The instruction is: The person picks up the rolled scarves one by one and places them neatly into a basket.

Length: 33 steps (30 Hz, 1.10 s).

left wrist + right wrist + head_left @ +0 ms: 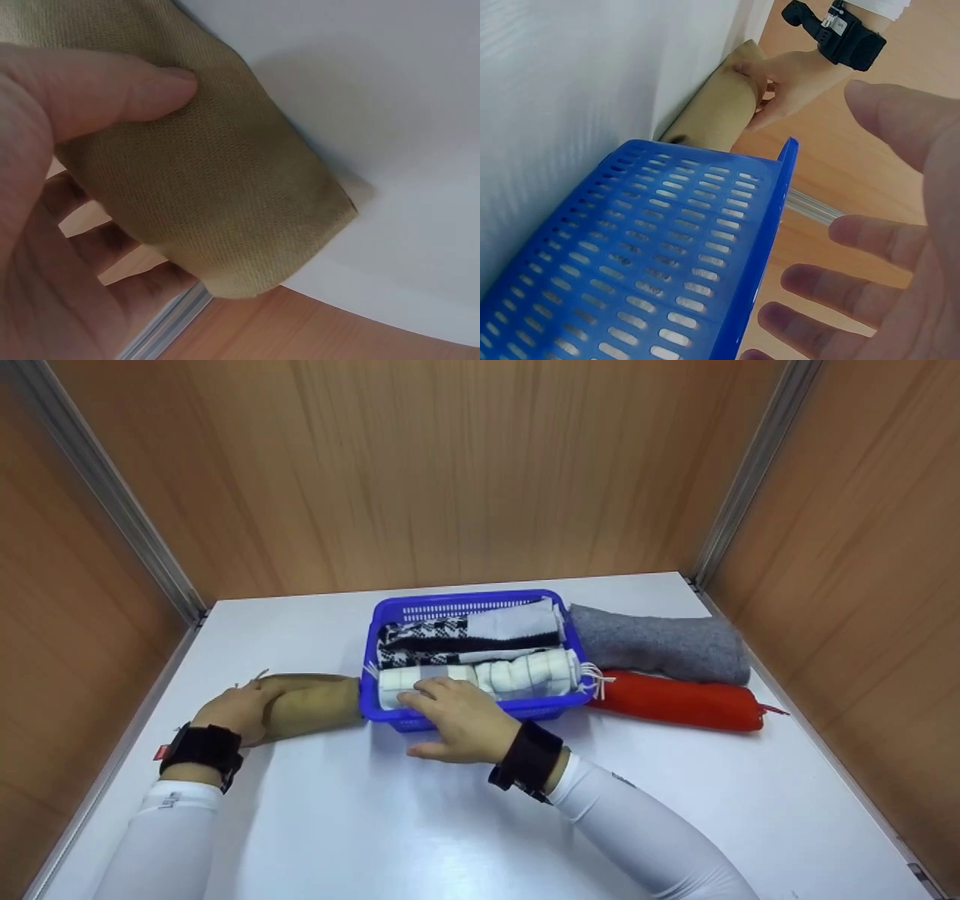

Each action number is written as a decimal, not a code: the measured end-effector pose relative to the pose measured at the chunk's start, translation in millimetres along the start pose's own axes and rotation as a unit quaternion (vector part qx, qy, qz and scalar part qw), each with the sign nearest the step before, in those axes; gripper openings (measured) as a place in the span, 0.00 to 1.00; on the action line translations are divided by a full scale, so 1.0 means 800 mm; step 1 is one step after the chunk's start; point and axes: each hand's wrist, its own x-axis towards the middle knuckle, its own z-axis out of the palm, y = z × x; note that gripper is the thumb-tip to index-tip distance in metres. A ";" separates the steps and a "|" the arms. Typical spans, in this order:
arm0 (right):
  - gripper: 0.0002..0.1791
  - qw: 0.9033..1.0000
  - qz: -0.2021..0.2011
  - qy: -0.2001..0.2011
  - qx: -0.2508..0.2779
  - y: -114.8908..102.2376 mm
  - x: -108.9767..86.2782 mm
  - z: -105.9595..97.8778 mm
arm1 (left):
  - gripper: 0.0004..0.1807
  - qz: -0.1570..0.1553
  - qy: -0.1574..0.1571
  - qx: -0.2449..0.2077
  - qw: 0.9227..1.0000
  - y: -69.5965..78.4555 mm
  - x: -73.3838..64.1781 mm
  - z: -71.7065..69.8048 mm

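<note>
Lower left, the left hand (236,712) pinches the brown roll (315,706); a slack grip could unroll it. Centre, the right hand (469,724) is spread.

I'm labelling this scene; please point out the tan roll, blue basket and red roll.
Tan roll (315,708), head view, visible middle.
Blue basket (544,703), head view, near rim.
Red roll (675,702), head view, middle.

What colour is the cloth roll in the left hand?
Plain khaki-brown woven cloth roll, clearest in the left wrist view.
</note>
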 end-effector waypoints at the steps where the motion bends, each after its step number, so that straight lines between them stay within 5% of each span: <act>1: 0.42 1.000 -0.001 0.000 0.000 -0.001 0.001 0.000 | 0.31 0.000 0.000 0.003 1.000 0.000 -0.001 0.000; 21: 0.45 0.999 -0.015 -0.012 -0.033 -0.026 0.019 0.008 | 0.33 -0.005 -0.038 0.025 0.999 0.008 -0.032 -0.004; 33: 0.45 0.998 -0.025 -0.009 -0.049 -0.042 0.025 0.015 | 0.30 0.005 -0.031 0.032 0.999 0.007 -0.047 0.000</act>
